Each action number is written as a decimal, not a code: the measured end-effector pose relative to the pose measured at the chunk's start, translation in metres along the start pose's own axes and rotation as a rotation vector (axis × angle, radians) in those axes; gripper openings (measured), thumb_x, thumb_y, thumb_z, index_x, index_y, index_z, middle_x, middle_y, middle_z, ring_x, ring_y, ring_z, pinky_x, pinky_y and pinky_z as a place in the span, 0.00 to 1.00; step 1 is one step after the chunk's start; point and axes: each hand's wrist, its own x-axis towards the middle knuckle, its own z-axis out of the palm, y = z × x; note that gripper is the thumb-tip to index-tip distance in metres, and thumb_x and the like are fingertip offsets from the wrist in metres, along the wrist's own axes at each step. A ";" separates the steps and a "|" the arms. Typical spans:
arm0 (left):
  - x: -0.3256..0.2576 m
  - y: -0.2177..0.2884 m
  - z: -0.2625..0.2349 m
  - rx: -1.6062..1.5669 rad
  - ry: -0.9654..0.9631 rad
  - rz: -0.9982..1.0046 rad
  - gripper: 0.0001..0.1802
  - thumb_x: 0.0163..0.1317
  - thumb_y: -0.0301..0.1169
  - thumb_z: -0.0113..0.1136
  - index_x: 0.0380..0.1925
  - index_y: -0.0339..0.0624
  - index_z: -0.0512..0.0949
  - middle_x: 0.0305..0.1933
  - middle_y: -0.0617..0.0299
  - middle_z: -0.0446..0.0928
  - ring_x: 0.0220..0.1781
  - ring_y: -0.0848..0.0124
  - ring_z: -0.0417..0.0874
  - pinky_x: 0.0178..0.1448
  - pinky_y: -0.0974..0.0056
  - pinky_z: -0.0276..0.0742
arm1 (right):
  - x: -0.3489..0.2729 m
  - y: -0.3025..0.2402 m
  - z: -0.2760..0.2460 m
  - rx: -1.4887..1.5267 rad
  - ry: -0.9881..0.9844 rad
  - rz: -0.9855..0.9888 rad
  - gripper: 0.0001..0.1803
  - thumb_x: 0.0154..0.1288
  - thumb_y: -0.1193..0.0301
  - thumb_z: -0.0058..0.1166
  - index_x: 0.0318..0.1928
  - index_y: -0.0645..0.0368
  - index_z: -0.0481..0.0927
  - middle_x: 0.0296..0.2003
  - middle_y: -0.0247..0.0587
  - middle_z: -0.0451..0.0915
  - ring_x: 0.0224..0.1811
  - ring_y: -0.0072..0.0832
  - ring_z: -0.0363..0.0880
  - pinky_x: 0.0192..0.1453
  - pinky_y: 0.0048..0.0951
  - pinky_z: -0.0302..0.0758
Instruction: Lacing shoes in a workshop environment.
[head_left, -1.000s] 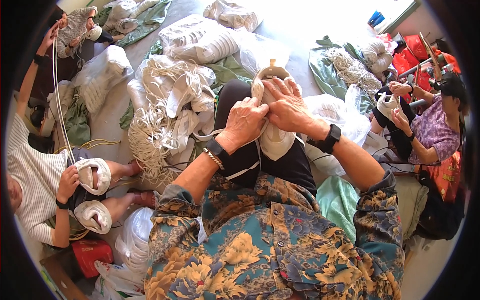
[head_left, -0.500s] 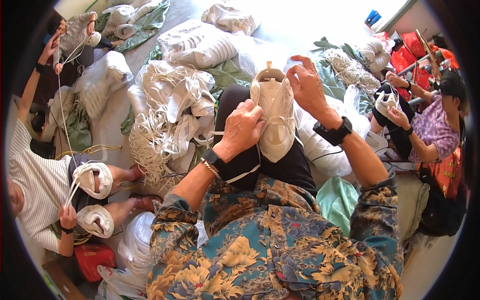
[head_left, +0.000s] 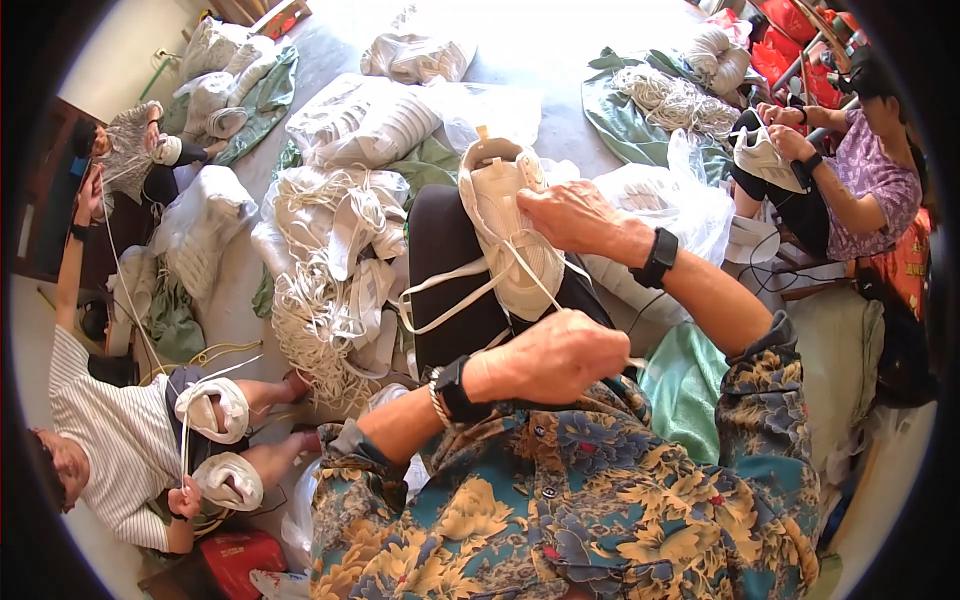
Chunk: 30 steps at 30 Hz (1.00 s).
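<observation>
A cream-white sneaker [head_left: 530, 280] rests on my dark-trousered thighs, its toe toward me and its heel loop away. A flat white shoelace [head_left: 450, 322] crosses its front and loops out to the left over my leg. My left hand [head_left: 550, 357] is a fist just nearer to me than the toe. Lace runs taut from the shoe into that fist, and a short end sticks out on its right. My right hand [head_left: 580, 216] is closed at the shoe's right upper edge, beside the opening. Its fingertips pinch there; the exact spot is partly hidden.
A heap of white laces and shoe parts [head_left: 325, 270] lies to the left, with bagged white shoe pieces [head_left: 365, 120] behind. A shiny green sack [head_left: 685, 390] is by my right. Co-workers handle laces and shoes at the left [head_left: 110, 430], far left and right [head_left: 865, 170].
My left hand has drawn lace toward me and rightward, away from the shoe. My right hand has come down from beside the heel onto the shoe's edge. A lace loop now spreads left.
</observation>
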 end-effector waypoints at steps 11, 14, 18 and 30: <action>-0.015 -0.077 -0.056 -0.273 0.806 -0.675 0.10 0.59 0.24 0.49 0.39 0.36 0.76 0.18 0.68 0.70 0.13 0.83 0.67 0.15 0.78 0.60 | 0.011 0.020 -0.013 0.280 -0.333 -0.146 0.14 0.47 0.75 0.54 0.38 0.63 0.77 0.33 0.52 0.80 0.38 0.43 0.79 0.42 0.36 0.75; -0.013 -0.074 -0.062 -0.259 0.603 -0.707 0.12 0.56 0.22 0.46 0.38 0.36 0.76 0.19 0.59 0.75 0.16 0.72 0.75 0.20 0.70 0.69 | 0.008 0.017 -0.014 0.319 -0.327 -0.182 0.13 0.49 0.76 0.54 0.39 0.63 0.77 0.33 0.52 0.80 0.38 0.42 0.79 0.43 0.36 0.75; -0.009 -0.067 -0.063 0.674 0.339 -0.663 0.13 0.52 0.29 0.48 0.35 0.38 0.77 0.33 0.44 0.78 0.41 0.48 0.79 0.46 0.50 0.73 | -0.003 0.009 -0.013 0.342 -0.240 -0.196 0.12 0.49 0.76 0.56 0.37 0.64 0.77 0.32 0.53 0.79 0.37 0.44 0.79 0.41 0.38 0.75; -0.004 -0.066 -0.071 0.709 0.281 -0.688 0.14 0.51 0.27 0.45 0.35 0.37 0.77 0.35 0.43 0.77 0.41 0.48 0.78 0.47 0.51 0.73 | -0.016 -0.009 0.004 0.351 -0.028 0.046 0.08 0.50 0.73 0.56 0.33 0.63 0.79 0.25 0.50 0.79 0.30 0.43 0.80 0.35 0.37 0.75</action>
